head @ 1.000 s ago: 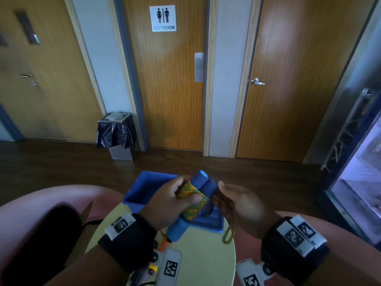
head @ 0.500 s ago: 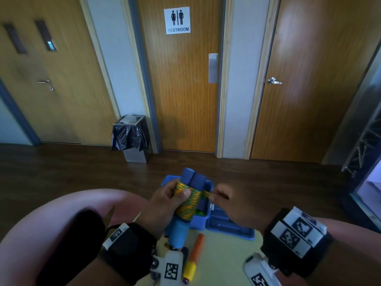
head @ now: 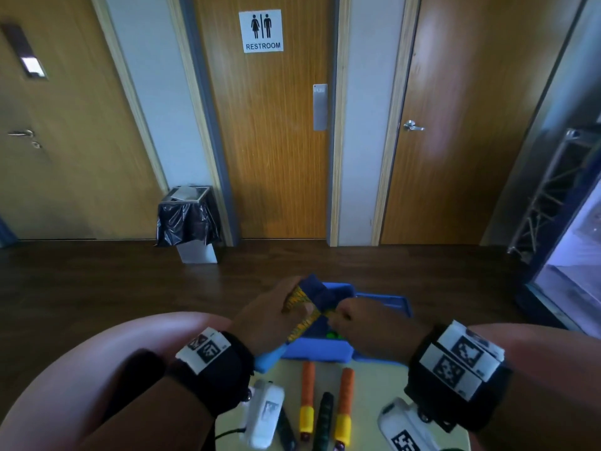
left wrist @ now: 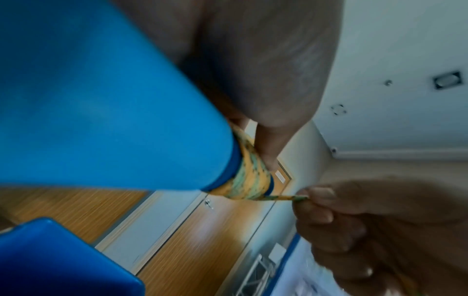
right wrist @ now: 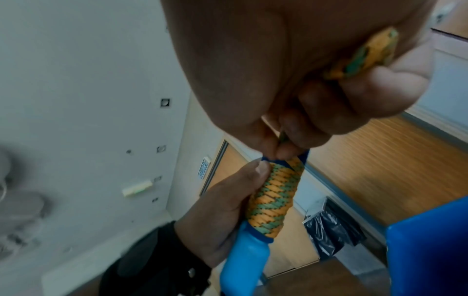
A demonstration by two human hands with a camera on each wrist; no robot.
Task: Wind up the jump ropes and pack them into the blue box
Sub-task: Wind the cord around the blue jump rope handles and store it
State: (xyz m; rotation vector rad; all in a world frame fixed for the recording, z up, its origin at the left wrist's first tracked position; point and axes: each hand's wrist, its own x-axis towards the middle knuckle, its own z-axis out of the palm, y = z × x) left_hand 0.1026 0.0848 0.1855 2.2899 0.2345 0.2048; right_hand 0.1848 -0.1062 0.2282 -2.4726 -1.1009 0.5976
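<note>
- Jump rope, blue handles point(head: 317, 292), cord point(right wrist: 274, 197) orange and green: one, held in the air above the blue box point(head: 325, 349). The cord sits in tight coils round the paired handles. A second ago a loose loop hung below the right hand; now only a short tail point(left wrist: 288, 197) runs out taut from the coil.
- Meaning, as judged: the winding of this rope is nearly done; what is left is to tuck or secure the tail and lay the bundle in the box.
- Left hand point(head: 276, 315): one, fingers and thumb curled round the coiled part and the handles, holding the bundle tilted.
- Right hand point(head: 364, 327): one, fingers curled, thumb and forefinger pinching the tail just beside the coil; a further bit of cord point(right wrist: 367, 54) shows inside the fist.
- Blue box: one, open, on the desk point(head: 374, 402), directly beyond the hands. Something green point(head: 333, 335) lies inside; what it is cannot be told.
- Blue lid or tray point(head: 383, 304): one, touching the box on its right.
- Orange handles point(head: 307, 395) with yellow ends: two, side by side on the desk, near the box; not yet wound or packed.
- Dark handles point(head: 325, 418): at least two between and beside the orange ones; the exact count is unclear.
- The head view now looks lower, so these desk items show more fully.
</note>
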